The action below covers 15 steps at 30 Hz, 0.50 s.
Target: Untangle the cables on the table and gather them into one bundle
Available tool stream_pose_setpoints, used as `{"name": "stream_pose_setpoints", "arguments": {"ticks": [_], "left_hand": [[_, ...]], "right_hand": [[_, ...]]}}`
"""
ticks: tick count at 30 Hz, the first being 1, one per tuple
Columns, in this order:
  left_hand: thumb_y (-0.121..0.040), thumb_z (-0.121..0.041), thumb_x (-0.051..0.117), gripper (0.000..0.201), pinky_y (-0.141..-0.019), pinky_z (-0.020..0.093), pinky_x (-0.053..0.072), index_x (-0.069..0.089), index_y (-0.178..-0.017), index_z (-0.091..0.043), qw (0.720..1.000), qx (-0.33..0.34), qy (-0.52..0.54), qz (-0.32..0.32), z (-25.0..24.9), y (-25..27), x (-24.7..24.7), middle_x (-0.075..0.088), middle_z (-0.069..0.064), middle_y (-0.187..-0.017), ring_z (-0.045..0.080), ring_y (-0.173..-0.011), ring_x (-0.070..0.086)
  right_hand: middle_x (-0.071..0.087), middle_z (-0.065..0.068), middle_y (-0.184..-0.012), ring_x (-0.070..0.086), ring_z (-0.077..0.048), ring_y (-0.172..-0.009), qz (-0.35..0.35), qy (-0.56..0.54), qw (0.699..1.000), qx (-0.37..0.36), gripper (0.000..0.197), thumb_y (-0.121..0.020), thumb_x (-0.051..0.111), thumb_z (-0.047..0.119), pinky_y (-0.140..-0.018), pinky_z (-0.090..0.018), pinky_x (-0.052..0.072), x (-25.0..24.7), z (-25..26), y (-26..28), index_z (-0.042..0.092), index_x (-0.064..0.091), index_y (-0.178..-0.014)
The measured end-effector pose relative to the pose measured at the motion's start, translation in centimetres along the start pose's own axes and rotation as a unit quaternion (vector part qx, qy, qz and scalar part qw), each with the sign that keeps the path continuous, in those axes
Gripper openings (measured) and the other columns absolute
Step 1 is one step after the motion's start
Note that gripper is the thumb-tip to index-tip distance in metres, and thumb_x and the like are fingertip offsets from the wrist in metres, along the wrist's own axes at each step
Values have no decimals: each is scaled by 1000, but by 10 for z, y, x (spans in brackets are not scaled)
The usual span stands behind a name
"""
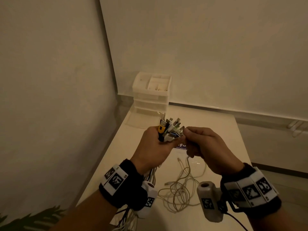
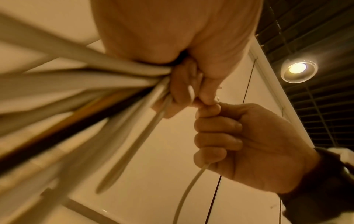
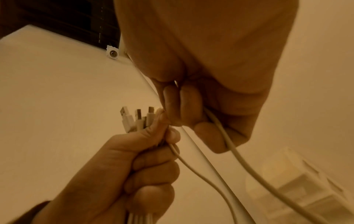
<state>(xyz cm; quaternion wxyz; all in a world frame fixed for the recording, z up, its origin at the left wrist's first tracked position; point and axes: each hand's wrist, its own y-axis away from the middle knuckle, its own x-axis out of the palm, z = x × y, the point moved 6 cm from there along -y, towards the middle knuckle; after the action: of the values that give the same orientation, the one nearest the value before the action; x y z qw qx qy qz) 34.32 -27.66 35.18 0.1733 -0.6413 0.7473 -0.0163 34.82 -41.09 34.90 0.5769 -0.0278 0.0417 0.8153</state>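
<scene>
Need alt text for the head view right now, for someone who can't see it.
Left hand grips a bundle of cable plugs pointing up, while the right hand pinches one more cable beside it. Loose cables lie tangled on the table below; a drawer unit stands behind.

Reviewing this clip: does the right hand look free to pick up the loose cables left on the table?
Probably not yet. The right hand is curled round a white cable it is feeding to the bundle in the left hand. Nothing lies over the loose cables below; it must let go first.
</scene>
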Motion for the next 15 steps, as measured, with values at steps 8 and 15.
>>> {"name": "stream_pose_setpoints", "arguments": {"ticks": [8, 15], "left_hand": [[-78, -25, 70, 31, -40, 16, 24, 53, -53, -24, 971, -9, 160, -175, -10, -11, -47, 34, -12, -40, 6, -31, 23], [-92, -16, 65, 22, -39, 16, 21, 51, -75, -18, 895, 15, 220, -387, -22, -10, -142, 30, -10, -43, 6, -34, 21]], "right_hand": [[35, -5, -60, 30, -15, -53, 77, -58, 994, -53, 30, -94, 45, 29, -54, -27, 32, 4, -18, 5, 11, 57, -72], [27, -13, -63, 24, -20, -55, 83, -43, 996, -1, 40, -84, 61, 49, -55, -32, 28, -22, -62, 14, 12, 57, -70]]}}
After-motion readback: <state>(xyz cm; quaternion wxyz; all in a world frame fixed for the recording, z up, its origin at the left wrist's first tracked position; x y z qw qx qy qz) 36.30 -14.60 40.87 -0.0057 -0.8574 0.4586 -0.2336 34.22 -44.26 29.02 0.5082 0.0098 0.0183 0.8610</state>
